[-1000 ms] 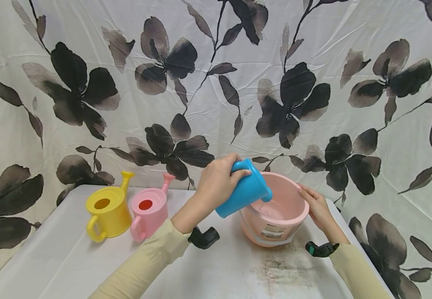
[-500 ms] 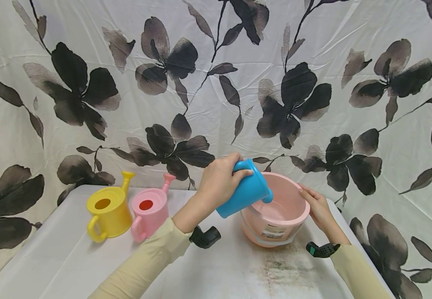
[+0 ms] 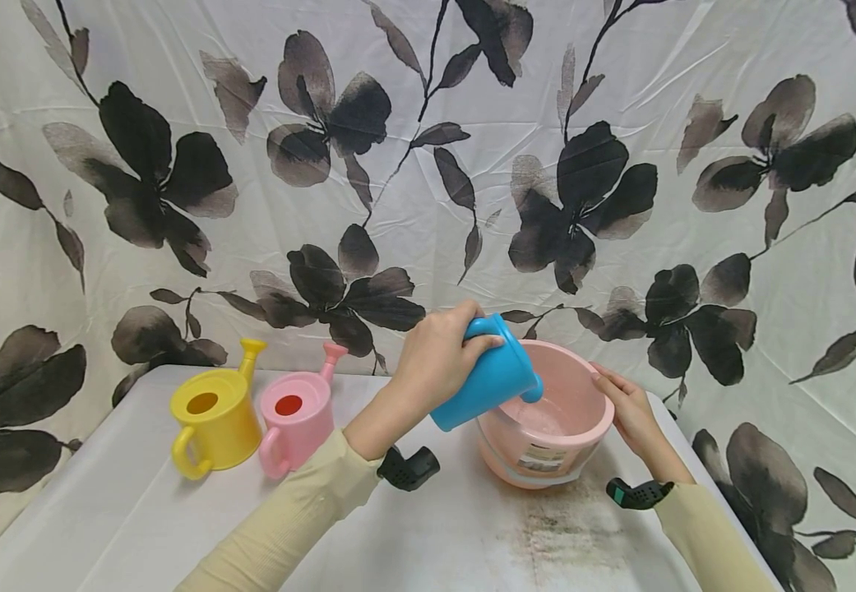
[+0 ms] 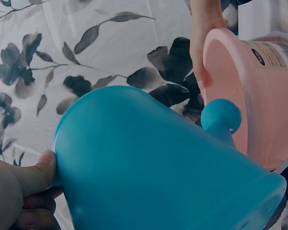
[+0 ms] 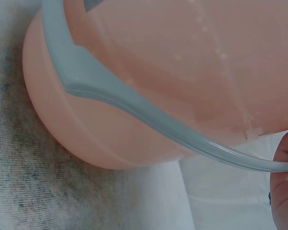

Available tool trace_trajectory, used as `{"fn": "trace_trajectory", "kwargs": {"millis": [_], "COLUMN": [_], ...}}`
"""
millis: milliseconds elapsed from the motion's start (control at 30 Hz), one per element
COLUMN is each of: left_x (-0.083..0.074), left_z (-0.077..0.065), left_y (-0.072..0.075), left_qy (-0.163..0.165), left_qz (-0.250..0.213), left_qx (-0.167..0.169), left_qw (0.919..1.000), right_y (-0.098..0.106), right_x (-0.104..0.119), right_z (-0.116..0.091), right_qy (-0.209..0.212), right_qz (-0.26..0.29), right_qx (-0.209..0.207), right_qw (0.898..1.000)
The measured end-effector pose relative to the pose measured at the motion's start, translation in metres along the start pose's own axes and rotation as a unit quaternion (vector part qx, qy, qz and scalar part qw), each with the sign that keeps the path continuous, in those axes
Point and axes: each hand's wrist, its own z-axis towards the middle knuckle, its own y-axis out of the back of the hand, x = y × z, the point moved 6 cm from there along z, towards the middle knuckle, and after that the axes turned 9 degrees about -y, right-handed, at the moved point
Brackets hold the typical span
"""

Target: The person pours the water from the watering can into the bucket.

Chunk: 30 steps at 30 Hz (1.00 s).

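Note:
My left hand [image 3: 435, 358] grips the handle of a blue watering can [image 3: 483, 378]. The can is tipped to the right, its round spout head over the mouth of a pink bucket [image 3: 503, 448]. On the bucket's right side, my right hand [image 3: 633, 411] holds the rim, its fingers over the edge. Up close in the left wrist view, the can [image 4: 153, 163] hides part of the bucket [image 4: 271, 110]. In the right wrist view, a grey bail handle [image 5: 134, 103] hangs across the bucket's wall. Whether water is flowing cannot be made out.
A yellow watering can [image 3: 220, 419] and a pink watering can [image 3: 305, 423] stand upright at the table's left. A dark dirty stain [image 3: 571, 526] marks the white table [image 3: 413, 551] in front of the bucket. Behind hangs a flower-patterned cloth [image 3: 465, 238].
The blue watering can has shifted very slightly right, still tilted over the bucket. My right hand and the bucket stay in place.

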Motion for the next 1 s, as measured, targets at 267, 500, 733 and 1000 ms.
{"fn": "trace_trajectory", "kwargs": {"millis": [267, 500, 733, 1000], "left_x": [-0.0011, -0.0021, -0.0021, -0.0016], "left_z": [0.0007, 0.0014, 0.0018, 0.0036], "left_y": [-0.0001, 0.0004, 0.0001, -0.0019], "left_qy": [-0.002, -0.002, -0.002, 0.003], "left_qz": [0.0, 0.004, 0.003, 0.003], "left_qx": [0.001, 0.003, 0.003, 0.004], "left_qw": [1.0, 1.0, 1.0, 1.0], "right_y": [0.0007, 0.0004, -0.0002, 0.0001], "right_x": [-0.0001, 0.0006, 0.0006, -0.0001], "right_z": [-0.0002, -0.0008, -0.0008, 0.0002], "right_qy": [-0.007, -0.005, 0.001, -0.001], "right_qz": [-0.005, -0.008, -0.001, -0.001], "right_qx": [-0.003, 0.0, 0.007, 0.008], "right_qw": [1.0, 1.0, 1.0, 1.0]}}
